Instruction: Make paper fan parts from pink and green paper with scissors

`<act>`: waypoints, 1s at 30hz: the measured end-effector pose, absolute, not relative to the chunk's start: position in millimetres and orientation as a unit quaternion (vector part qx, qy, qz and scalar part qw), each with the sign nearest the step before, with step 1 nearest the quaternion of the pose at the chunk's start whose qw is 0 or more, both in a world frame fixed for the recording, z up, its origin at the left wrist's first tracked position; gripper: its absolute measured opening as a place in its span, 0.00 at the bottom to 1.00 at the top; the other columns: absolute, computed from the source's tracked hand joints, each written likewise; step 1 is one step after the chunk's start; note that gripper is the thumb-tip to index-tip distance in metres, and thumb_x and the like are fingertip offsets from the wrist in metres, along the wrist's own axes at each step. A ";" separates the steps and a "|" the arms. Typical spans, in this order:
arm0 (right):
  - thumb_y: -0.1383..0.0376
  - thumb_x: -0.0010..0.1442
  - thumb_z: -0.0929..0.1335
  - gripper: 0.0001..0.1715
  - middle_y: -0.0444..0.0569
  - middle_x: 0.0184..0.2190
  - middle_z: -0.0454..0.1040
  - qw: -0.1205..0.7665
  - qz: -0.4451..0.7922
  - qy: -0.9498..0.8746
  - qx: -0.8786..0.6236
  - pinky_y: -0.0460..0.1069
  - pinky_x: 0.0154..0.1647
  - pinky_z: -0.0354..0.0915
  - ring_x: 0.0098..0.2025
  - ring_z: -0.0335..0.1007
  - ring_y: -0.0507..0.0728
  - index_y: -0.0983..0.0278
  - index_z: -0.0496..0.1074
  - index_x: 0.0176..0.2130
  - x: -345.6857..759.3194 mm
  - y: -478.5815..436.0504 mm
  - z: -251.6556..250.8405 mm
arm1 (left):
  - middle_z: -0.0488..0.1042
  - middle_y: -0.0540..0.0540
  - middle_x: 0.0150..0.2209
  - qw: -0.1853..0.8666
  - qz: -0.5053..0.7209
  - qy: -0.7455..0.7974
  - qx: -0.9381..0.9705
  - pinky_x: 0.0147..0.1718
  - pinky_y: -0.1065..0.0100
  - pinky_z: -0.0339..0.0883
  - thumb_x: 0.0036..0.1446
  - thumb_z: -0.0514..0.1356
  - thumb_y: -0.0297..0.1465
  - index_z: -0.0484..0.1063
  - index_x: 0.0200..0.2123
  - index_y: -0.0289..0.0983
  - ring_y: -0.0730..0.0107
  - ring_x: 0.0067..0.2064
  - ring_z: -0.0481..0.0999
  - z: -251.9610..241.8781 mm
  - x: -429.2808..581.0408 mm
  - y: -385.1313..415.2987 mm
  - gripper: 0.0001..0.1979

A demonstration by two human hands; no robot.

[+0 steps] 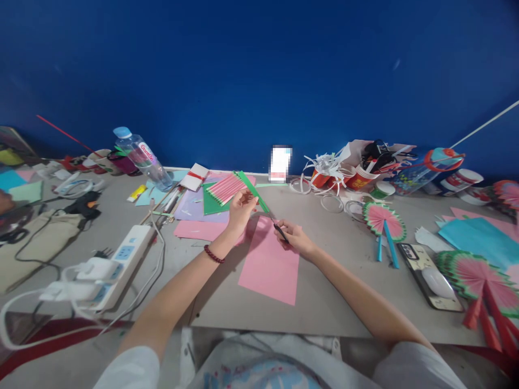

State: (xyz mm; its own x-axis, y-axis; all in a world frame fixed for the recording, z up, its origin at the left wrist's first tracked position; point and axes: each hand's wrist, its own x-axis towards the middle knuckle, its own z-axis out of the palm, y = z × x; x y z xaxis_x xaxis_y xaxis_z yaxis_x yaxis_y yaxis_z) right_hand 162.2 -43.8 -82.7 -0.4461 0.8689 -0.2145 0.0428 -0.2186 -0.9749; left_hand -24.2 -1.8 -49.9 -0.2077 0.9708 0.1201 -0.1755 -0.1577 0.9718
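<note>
My left hand [242, 208] pinches a green paper strip [252, 188], which slants up and away to the left. Closed around the dark handles of a pair of scissors [280, 232] is my right hand [294, 237]; the blades point at the strip's lower end. Whether the blades touch the strip I cannot tell. Under both hands lies a sheet of pink paper [270, 265]. Just beyond my left hand, a pleated pink paper with green edges [225, 189] rests on a green sheet [211, 204].
A power strip [127, 254] with cables lies at left, near a plastic bottle [146, 159]. Paper cups [360, 178] and white paper strips [326, 165] stand at the back right. Pink fans [384, 221], a phone [417, 265] and a mouse [438, 283] are at right.
</note>
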 end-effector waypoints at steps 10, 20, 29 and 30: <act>0.50 0.51 0.72 0.21 0.34 0.16 0.61 0.319 0.657 -0.535 -0.426 0.42 0.15 0.52 0.16 0.54 0.45 0.62 0.62 0.33 161.8 -44.4 -83.3 | 0.71 0.51 0.30 0.454 0.629 0.464 0.428 0.25 0.73 0.67 0.45 0.65 0.32 0.69 0.35 0.38 0.74 0.29 0.72 -49.4 -24.7 -1.1 0.12; 0.49 0.51 0.71 0.23 0.34 0.15 0.61 0.317 0.653 -0.536 -0.432 0.42 0.14 0.51 0.15 0.55 0.45 0.62 0.61 0.32 160.2 -45.0 -79.3 | 0.71 0.51 0.30 0.456 0.628 0.469 0.423 0.25 0.74 0.66 0.45 0.65 0.32 0.69 0.35 0.38 0.75 0.29 0.72 -50.0 -25.5 -1.3 0.12; 0.49 0.51 0.71 0.23 0.34 0.16 0.61 0.310 0.648 -0.537 -0.443 0.42 0.14 0.51 0.15 0.54 0.45 0.62 0.61 0.32 160.2 -45.1 -78.1 | 0.71 0.51 0.30 0.455 0.626 0.469 0.425 0.25 0.74 0.66 0.46 0.65 0.32 0.69 0.35 0.39 0.75 0.29 0.72 -49.3 -25.9 -1.2 0.11; 0.48 0.51 0.71 0.23 0.34 0.15 0.61 0.310 0.647 -0.537 -0.443 0.42 0.14 0.51 0.15 0.54 0.45 0.62 0.61 0.32 160.1 -45.1 -78.1 | 0.71 0.50 0.30 0.455 0.626 0.469 0.424 0.25 0.74 0.66 0.46 0.65 0.32 0.69 0.35 0.39 0.75 0.29 0.72 -49.6 -26.0 -1.1 0.11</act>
